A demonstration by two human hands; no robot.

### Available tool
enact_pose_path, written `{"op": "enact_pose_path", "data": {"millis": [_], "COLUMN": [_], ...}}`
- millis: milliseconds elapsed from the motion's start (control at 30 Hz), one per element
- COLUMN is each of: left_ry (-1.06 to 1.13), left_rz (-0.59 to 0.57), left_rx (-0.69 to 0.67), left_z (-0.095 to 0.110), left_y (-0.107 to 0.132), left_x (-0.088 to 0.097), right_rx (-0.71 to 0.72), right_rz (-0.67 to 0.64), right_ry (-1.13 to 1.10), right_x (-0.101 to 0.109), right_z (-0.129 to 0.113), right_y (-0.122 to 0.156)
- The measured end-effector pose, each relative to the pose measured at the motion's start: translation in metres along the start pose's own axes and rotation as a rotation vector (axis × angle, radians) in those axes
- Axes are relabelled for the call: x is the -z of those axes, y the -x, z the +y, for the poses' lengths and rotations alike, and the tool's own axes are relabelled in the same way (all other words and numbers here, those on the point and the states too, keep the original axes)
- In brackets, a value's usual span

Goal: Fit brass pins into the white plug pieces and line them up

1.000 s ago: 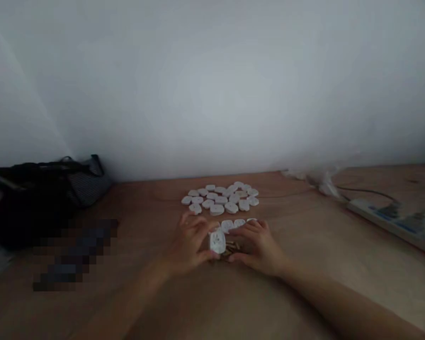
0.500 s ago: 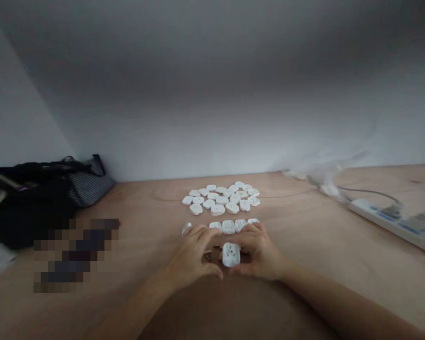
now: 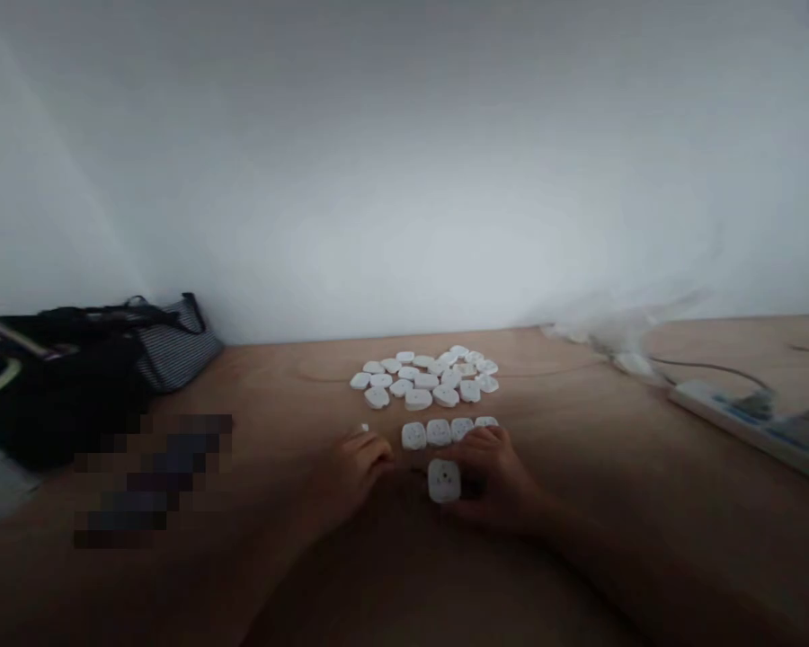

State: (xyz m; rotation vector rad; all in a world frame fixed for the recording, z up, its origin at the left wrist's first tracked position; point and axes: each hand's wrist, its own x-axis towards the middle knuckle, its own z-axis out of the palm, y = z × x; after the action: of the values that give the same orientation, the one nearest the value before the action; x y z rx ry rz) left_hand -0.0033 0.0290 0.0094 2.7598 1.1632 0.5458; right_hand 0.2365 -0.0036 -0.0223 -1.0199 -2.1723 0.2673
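My right hand (image 3: 495, 476) pinches a white socket faceplate (image 3: 443, 480), standing it on edge on the wooden table (image 3: 613, 467). My left hand (image 3: 347, 472) is curled just to the left of it, fingertips on the table; what it holds is hidden. Behind the hands lies a short row of white faceplates (image 3: 438, 432). Farther back is a pile of several white plug pieces (image 3: 424, 377). A small white piece (image 3: 364, 428) lies by my left fingers.
A black bag with a striped pouch (image 3: 87, 359) sits at the far left by the wall. A white power strip (image 3: 755, 418) with cables runs along the right. A clear plastic bag (image 3: 620, 337) lies at the back right. A blurred dark object (image 3: 152, 476) is left of my hands.
The faceplate passed from between both hands into my right hand and moved right. My left hand drew back and curled. The picture grew darker.
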Motion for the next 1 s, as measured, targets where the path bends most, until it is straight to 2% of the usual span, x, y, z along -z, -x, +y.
{"op": "enact_pose_path", "data": {"millis": [133,267,400,667,733,867,1000], "left_ry": [0.051,-0.091,-0.179,-0.225,-0.195,-0.063,0.213], "left_rz": [0.048,0.093,0.144,0.085,0.075,0.128,0.125], "left_rx": [-0.011,-0.147,-0.158,-0.132,-0.129,-0.087,0.060], "left_z": [0.015,0.029,0.033,0.037,0.039,0.043,0.044], "left_y": [0.001,0.002,0.001,-0.001,-0.002,-0.002,-0.002], "left_x": [-0.005,-0.015,-0.022,-0.023,-0.022,-0.019,-0.015], "right_rx": [-0.012,-0.003,0.020,0.055,0.055,0.062,0.077], "right_rz": [0.017,0.052,0.092,0.114,0.117,0.130,0.080], "right_ry": [0.021,0.051,0.075,0.097,0.102,0.096,0.067], "right_x": [-0.002,-0.003,-0.004,-0.005,-0.005,-0.005,-0.001], "right_z": [-0.003,-0.004,-0.005,-0.006,-0.006,-0.003,-0.003], "right_y": [-0.001,-0.002,-0.002,-0.001,-0.001,-0.001,-0.002]}}
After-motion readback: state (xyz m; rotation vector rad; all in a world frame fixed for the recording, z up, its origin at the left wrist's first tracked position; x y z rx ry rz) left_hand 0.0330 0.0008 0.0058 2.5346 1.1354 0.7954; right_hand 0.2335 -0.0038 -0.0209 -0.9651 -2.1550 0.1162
